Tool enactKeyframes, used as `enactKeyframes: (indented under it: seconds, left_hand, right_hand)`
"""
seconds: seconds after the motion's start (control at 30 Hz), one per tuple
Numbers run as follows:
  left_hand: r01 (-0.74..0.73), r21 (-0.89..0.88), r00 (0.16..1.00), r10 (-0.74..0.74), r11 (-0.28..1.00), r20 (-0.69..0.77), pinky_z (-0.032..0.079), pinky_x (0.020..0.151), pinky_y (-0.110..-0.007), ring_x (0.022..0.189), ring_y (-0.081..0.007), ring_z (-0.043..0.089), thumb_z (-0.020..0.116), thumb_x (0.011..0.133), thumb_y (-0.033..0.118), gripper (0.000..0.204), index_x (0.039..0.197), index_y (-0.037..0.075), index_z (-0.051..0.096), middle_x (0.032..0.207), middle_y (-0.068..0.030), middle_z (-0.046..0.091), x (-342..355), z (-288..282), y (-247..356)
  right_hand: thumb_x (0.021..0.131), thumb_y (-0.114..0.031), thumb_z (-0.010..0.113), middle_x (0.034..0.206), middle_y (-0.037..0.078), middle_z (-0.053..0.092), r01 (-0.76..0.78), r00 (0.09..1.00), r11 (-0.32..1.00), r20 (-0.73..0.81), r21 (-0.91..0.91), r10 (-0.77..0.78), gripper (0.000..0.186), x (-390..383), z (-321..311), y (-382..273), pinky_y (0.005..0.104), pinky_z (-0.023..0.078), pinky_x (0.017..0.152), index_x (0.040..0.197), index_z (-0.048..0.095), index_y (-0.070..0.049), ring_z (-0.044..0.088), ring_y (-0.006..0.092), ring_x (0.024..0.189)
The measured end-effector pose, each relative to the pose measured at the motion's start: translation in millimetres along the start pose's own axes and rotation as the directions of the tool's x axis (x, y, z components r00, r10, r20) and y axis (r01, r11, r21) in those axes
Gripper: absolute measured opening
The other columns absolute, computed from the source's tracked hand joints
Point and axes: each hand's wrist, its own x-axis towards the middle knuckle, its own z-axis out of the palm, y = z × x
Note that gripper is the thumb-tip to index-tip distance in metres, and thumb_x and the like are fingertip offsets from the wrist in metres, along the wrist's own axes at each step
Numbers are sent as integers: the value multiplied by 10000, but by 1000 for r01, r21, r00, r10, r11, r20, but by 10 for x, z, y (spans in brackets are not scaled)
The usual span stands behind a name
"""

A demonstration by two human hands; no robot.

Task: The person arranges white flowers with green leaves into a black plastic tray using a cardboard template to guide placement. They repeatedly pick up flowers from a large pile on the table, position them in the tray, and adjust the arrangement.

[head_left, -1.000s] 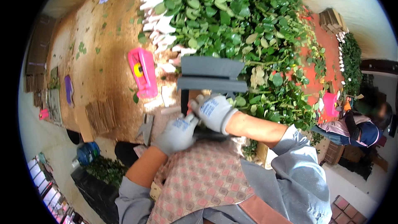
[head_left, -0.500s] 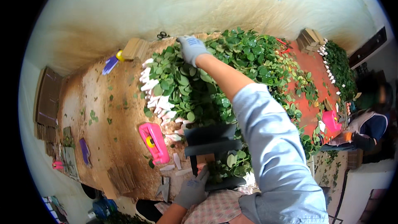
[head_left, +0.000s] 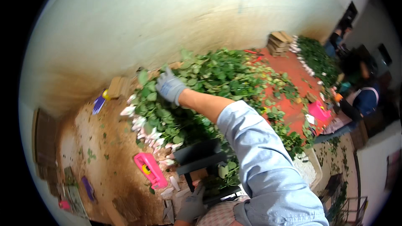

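Note:
A big heap of leafy green stems (head_left: 217, 73) lies across the table, with pale white and pink tips (head_left: 146, 132) along its left edge. My right hand (head_left: 171, 87), in a grey glove, reaches over the heap's far left part. Its fingers are spread against the leaves, and nothing shows in its grip. Down near my body, my left hand (head_left: 192, 205), gloved in grey too, rests beside a black stand (head_left: 201, 159). Its fingers stretch toward a small pinkish thing at the stand, partly hidden. Leaves (head_left: 228, 173) poke out of the stand's near side. A pink tape dispenser (head_left: 150, 170) lies left of the stand.
Cardboard pieces (head_left: 118, 87) and a purple glove (head_left: 99, 104) lie at the far left. Stacked cardboard (head_left: 278, 43), red-handled cutters (head_left: 253, 53) and another pink dispenser (head_left: 319, 111) sit on the red surface (head_left: 289, 73). A co-worker (head_left: 362, 102) is at the right.
The view has shifted and tilted. My right hand has come nearer from the heap's far edge, and its fingers have spread. My left hand stays beside the stand.

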Motion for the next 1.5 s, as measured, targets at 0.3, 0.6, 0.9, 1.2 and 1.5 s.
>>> enactKeyframes:
  seconds: [0.3, 0.6, 0.9, 1.2, 1.5]
  left_hand:
    - [-73, 196, 995, 85, 978, -53, 522, 920, -493, 1129, -408, 606, 734, 756, 187, 818, 1488, 37, 400, 1493, -230, 454, 184, 389, -338]
    - [-97, 65, 989, 103, 993, -107, 536, 904, -487, 1142, -409, 626, 759, 748, 291, 842, 1489, 78, 421, 1540, -209, 411, 56, 227, -175]
    - [-74, -65, 993, 67, 995, -102, 488, 998, -463, 1259, -381, 557, 743, 805, 243, 746, 1465, 80, 437, 1577, -171, 375, 56, 161, -64]
    - [-77, 46, 995, 80, 996, -63, 503, 991, -434, 1238, -354, 585, 708, 832, 255, 736, 1478, 59, 414, 1625, -122, 308, 74, 310, -223]
    - [-57, 41, 998, 58, 998, -25, 500, 977, -434, 1246, -334, 584, 721, 814, 227, 747, 1475, 68, 410, 1640, -101, 286, 108, 272, -217]
  right_hand:
    - [908, -241, 547, 958, 110, 683, -122, 949, 992, -291, 20, 122, 211, -491, -479, 326, 545, 399, 965, 934, 718, -120, 615, 316, 994]
    - [788, -155, 647, 933, 194, 735, -254, 967, 938, 23, 234, 256, 186, -59, -213, 257, 584, 515, 837, 904, 745, -48, 710, 363, 893]
    - [889, -210, 611, 1217, 119, 642, -290, 929, 945, -192, 154, 316, 392, -207, -803, 894, 487, 380, 1034, 1274, 576, -147, 605, 301, 1163]
    - [880, -158, 587, 1052, 146, 620, -150, 982, 869, -34, 472, 188, 307, -1203, -1029, 287, 451, 445, 918, 1186, 600, -144, 599, 334, 1049]
    - [866, -193, 607, 1212, 154, 663, -214, 884, 877, 468, 430, -14, 348, -1464, -191, -339, 445, 502, 958, 1194, 670, -97, 638, 339, 1144]
